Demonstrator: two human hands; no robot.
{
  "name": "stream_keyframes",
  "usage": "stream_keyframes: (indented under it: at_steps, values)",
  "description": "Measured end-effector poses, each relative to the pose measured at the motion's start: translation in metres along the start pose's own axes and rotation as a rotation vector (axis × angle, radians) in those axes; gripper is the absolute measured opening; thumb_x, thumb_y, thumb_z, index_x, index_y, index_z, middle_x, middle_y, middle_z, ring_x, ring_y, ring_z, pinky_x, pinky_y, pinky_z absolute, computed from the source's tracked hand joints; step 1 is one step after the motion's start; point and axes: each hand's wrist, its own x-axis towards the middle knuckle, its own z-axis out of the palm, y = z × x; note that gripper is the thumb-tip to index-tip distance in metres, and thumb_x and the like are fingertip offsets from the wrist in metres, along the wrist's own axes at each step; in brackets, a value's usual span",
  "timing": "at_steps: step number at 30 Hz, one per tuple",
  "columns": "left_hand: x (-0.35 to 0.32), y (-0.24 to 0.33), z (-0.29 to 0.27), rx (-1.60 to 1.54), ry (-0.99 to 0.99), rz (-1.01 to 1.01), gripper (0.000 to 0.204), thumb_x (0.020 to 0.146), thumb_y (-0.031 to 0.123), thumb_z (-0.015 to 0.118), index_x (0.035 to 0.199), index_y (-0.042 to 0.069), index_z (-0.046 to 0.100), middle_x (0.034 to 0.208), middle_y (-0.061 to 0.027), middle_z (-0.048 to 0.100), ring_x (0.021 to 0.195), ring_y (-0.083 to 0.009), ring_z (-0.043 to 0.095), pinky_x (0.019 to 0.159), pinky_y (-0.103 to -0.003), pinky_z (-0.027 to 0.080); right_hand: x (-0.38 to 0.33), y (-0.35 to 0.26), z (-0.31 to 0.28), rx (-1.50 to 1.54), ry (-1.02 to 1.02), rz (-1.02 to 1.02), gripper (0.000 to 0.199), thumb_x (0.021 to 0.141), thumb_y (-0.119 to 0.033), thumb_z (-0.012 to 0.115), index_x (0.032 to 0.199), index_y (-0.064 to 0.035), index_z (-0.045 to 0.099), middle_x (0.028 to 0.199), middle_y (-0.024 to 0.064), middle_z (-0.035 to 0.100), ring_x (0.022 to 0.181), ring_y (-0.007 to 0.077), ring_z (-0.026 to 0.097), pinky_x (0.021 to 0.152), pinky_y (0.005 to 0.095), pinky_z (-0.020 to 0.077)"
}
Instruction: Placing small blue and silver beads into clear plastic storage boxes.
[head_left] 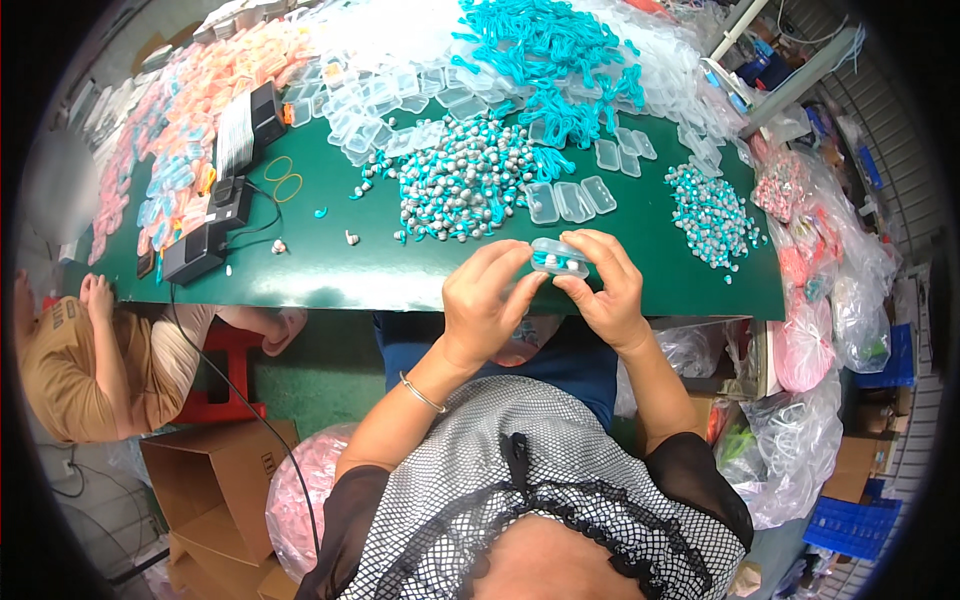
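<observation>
And here the left hand [482, 303] and the right hand [612, 288] are meeting near the front edge of the green table [370, 270], sharing one small clear case [560, 271]. Both hands are pinching it between thumb and fingers, one at each end, the grip narrow. The lid seems to be standing part open, and teal and white pieces [548, 260] are showing inside. The step in hand is looking like closing up a loaded case, though it could be an opening; I can't tell which. Either way, the grip is calling for a level case and even thumbs, so nothing is spilling out.

Just beyond, three clear cases [575, 203] are lying side by side. A big heap of teal and grey pieces [465, 175] is sitting to the far left of the hands, while a smaller heap [708, 215] is resting to the right.

On writing: dark lettering is showing on a seated co-worker's tan shirt [68, 350] at left, and a dark printed mark is sitting on the open cardboard box [225, 490]. No label is showing clearly on the held case.
</observation>
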Motion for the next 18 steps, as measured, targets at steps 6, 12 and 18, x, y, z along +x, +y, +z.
stream_keyframes:
  at_steps: [6,12,18]
  values:
    - [-0.007,-0.010,0.000,0.025,0.056,0.105,0.025,0.075,0.007,0.078,0.097,0.002,0.067,0.098,-0.0145,0.068,0.083,-0.0285,0.069,0.068,-0.036,0.056,0.003,-0.009,0.006,-0.085,0.003,-0.036,0.045,0.078,-0.014,0.078,0.118,-0.0017,0.062,0.109,0.0166,0.065,0.098,0.0324,0.065,0.082,0.0374,0.0541]
    - [0.001,-0.008,-0.014,-0.228,-0.129,-0.222,0.039,0.079,0.010,0.076,0.116,0.004,0.064,0.102,-0.0140,0.065,0.081,-0.0264,0.067,0.070,-0.035,0.054,0.004,-0.009,0.003,-0.067,-0.022,-0.060,0.041,0.077,-0.013,0.078,0.113,-0.0012,0.064,0.105,0.0158,0.066,0.093,0.0315,0.067,0.077,0.0370,0.0548]
    - [0.010,-0.013,-0.021,-0.234,-0.361,-0.055,0.032,0.082,0.010,0.072,0.112,0.003,0.064,0.104,-0.0145,0.063,0.085,-0.0300,0.066,0.071,-0.036,0.054,0.003,-0.004,-0.003,-0.005,-0.106,-0.056,0.034,0.078,-0.012,0.078,0.107,-0.0003,0.066,0.100,0.0155,0.068,0.090,0.0309,0.067,0.075,0.0363,0.0552]
